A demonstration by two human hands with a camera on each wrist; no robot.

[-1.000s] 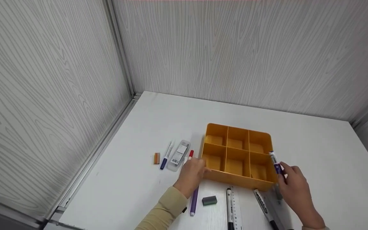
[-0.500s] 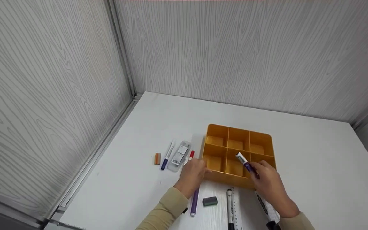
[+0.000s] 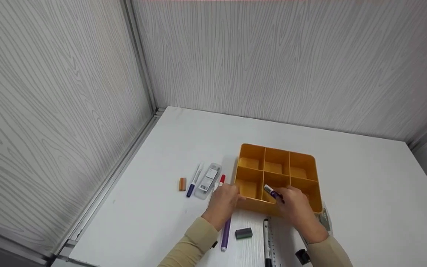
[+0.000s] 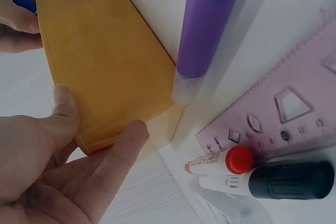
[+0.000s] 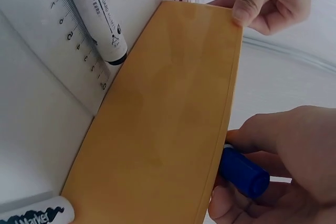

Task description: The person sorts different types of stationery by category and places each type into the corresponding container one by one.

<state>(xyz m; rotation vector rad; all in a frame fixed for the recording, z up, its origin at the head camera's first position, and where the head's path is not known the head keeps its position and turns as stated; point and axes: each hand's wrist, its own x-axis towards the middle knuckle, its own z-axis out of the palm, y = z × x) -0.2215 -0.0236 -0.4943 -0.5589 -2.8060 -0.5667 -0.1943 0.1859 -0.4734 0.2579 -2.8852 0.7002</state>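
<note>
My left hand (image 3: 222,203) grips the front left corner of an orange six-compartment tray (image 3: 257,206), its thumb on the rim and a finger against the outer wall in the left wrist view. My right hand (image 3: 298,207) holds a marker with a blue cap (image 5: 245,174). In the head view the marker's white end (image 3: 269,189) points up and left, over the front middle compartment. The right wrist view has the cap sticking out past the tray's front rim, between thumb and fingers. Part of the barrel is hidden behind the tray wall there.
Left of the tray lie a clear plastic case (image 3: 208,180), a blue-capped pen (image 3: 194,180) and an orange eraser (image 3: 182,184). In front are a purple marker (image 3: 225,236), a dark block (image 3: 243,233), a white marker (image 3: 266,239) and a clear ruler (image 5: 79,35). A pink stencil ruler (image 4: 273,108) lies by the left hand.
My right hand has carried the marker leftward from the tray's right side to over the front middle compartment, and lower. My left hand has kept its grip on the corner.
</note>
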